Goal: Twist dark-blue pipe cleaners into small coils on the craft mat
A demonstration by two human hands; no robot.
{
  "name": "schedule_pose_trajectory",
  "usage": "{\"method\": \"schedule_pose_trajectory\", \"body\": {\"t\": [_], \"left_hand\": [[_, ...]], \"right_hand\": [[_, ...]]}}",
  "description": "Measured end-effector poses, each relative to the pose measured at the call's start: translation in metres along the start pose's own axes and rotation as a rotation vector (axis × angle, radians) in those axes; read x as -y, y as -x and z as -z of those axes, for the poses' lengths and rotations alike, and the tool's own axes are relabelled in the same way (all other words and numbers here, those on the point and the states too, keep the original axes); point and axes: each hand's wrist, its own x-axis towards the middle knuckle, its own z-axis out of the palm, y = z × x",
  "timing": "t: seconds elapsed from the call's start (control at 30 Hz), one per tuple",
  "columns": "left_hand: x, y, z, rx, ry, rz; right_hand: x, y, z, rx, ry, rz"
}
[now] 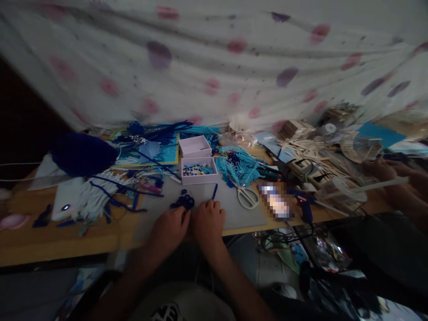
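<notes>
My left hand (171, 226) is closed at the front edge of the grey mat (230, 211), thumb and fingers pressed together around something I cannot make out. Just beyond its fingertips lies a small cluster of dark blue coiled pipe cleaner pieces (184, 200). Close beside it, my right hand (209, 220) has its fingers curled. A short dark blue pipe cleaner (215, 191) sticks up past those fingers; its lower end is hidden by them. Behind the hands stands a white box (199, 179) with beads and light blue pieces inside, its lid (195, 146) behind it.
White-handled scissors (248, 197), a blurred phone (276, 200) and a glue gun (303, 205) lie to the right. Light blue twisted stems (239, 165) and wooden sticks (306, 149) are heaped behind. Left is a dark blue furry bundle (83, 154). Another person's arm (401, 183) reaches in at far right.
</notes>
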Motion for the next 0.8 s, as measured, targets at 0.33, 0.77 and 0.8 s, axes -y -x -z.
{"method": "schedule_pose_trajectory", "body": {"t": [0.33, 0.77, 0.8], "left_hand": [[0.076, 0.027, 0.016, -0.243, 0.131, 0.131], [0.125, -0.076, 0.066, -0.237, -0.240, 0.138], [0.127, -0.084, 0.068, -0.213, -0.254, 0.142]], "right_hand": [[0.008, -0.032, 0.020, 0.220, -0.018, -0.053], [-0.111, -0.035, 0.026, 0.118, 0.073, -0.245], [-0.110, -0.036, 0.022, 0.131, 0.086, -0.243]]}}
